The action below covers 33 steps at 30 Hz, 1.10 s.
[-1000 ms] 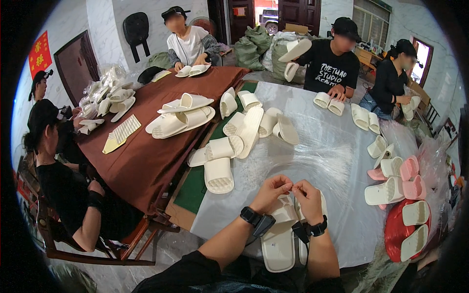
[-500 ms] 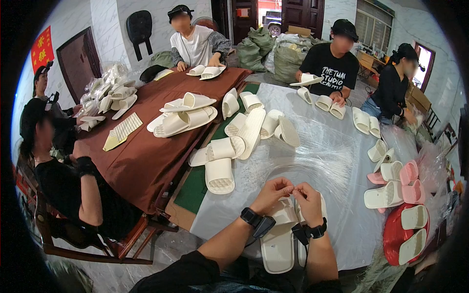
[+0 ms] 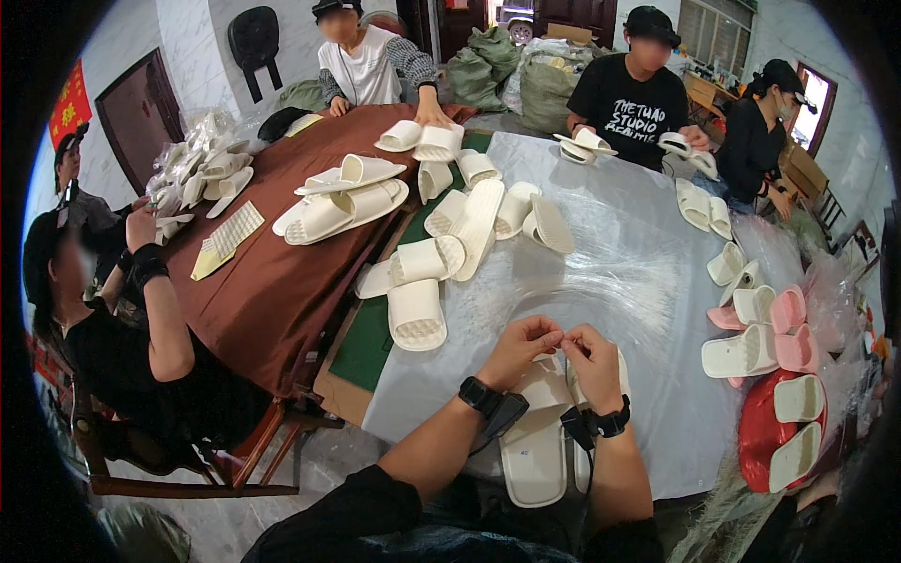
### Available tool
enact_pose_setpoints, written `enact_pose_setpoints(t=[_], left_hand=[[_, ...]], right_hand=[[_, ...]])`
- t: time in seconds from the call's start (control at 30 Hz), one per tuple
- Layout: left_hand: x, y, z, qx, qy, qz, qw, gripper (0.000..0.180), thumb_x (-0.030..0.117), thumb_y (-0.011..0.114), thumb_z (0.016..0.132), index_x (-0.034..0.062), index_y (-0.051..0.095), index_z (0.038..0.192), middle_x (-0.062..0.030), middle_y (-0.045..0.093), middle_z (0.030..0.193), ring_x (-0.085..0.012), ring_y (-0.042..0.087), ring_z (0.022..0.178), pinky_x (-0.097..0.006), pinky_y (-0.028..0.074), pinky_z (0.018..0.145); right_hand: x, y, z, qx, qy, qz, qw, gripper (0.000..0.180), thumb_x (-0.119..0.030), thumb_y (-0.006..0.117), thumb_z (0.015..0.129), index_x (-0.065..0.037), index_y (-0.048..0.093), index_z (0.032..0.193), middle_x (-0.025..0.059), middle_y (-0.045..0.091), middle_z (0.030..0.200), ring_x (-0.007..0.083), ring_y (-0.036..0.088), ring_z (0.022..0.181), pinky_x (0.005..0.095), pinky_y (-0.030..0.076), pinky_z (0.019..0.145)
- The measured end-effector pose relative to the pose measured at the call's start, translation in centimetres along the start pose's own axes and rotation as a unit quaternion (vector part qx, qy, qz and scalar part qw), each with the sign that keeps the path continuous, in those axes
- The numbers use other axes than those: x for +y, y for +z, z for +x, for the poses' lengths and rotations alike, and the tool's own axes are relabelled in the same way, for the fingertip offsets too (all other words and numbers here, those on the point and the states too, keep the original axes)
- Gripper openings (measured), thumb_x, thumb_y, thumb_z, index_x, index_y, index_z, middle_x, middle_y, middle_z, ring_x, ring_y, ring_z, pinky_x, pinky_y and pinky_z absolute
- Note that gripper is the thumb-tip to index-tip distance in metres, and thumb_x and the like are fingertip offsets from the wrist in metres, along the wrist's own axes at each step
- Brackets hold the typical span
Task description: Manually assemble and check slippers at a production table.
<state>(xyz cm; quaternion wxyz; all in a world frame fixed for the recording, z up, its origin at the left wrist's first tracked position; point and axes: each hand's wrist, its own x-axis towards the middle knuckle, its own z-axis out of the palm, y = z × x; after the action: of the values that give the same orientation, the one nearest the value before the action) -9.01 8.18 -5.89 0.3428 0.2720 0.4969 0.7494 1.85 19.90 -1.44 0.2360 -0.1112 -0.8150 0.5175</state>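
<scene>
While above slippers [image 3: 534, 455], left fingers [image 3: 542, 328] and right fingers [image 3: 583, 342] in tight pinches.

Red poster [image 3: 69, 103] on pale wall [image 3: 117, 47], green sacks [image 3: 547, 98] near dark door [image 3: 572, 13]

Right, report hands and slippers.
Left hand, right hand pinched close together; anything held too small to tell. Slippers beneath. Wrist devices partly hide them.

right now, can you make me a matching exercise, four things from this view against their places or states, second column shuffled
1 left hand
2 clear strands
3 pink slippers
4 red object

A just beyond the red object
B bearing two cream slippers
C fingertips pinched, beside the right hand
D fanned across the pale sheet

Pairs: 1-C, 2-D, 3-A, 4-B
</scene>
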Motion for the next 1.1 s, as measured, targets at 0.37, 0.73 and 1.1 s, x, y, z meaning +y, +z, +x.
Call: enact_pose_setpoints(t=[0.37, 0.73, 1.1], left_hand=[[-0.4, 0.1, -0.1, 0.010, 0.033, -0.015, 0.999, 0.013, 0.018, 0.060, 0.092, 0.0064, 0.059, 0.097, -0.0006, 0.062, 0.090, -0.0104, 0.057, 0.085, -0.026, 0.047, 0.078], [-0.3, 0.1, 0.2, 0.033, 0.012, -0.041, 0.999, 0.013, 0.019, 0.061, 0.091, 0.0065, 0.060, 0.096, -0.0004, 0.063, 0.091, -0.0100, 0.058, 0.083, -0.025, 0.046, 0.077], [-0.9, -0.4, 0.0, 0.006, 0.025, -0.059, 0.998, 0.013, 0.017, 0.065, 0.088, 0.0050, 0.063, 0.093, -0.0009, 0.062, 0.088, -0.0097, 0.056, 0.081, -0.024, 0.046, 0.075]], right_hand=[[0.7, 0.2, -0.2, 0.005, 0.015, 0.010, 1.000, 0.010, -0.008, 0.061, 0.085, 0.002, 0.059, 0.086, 0.0063, 0.057, 0.064, 0.0108, 0.051, 0.058, 0.0259, 0.041, 0.055], [0.7, 0.1, 0.1, 0.009, 0.028, 0.013, 0.999, 0.009, -0.007, 0.060, 0.086, 0.001, 0.057, 0.087, 0.0036, 0.052, 0.063, 0.0088, 0.045, 0.057, 0.0255, 0.038, 0.054], [0.5, 0.3, -0.3, 0.014, 0.000, 0.014, 1.000, 0.009, -0.008, 0.061, 0.085, 0.001, 0.057, 0.086, 0.0061, 0.053, 0.065, 0.0103, 0.047, 0.060, 0.0256, 0.039, 0.056]])
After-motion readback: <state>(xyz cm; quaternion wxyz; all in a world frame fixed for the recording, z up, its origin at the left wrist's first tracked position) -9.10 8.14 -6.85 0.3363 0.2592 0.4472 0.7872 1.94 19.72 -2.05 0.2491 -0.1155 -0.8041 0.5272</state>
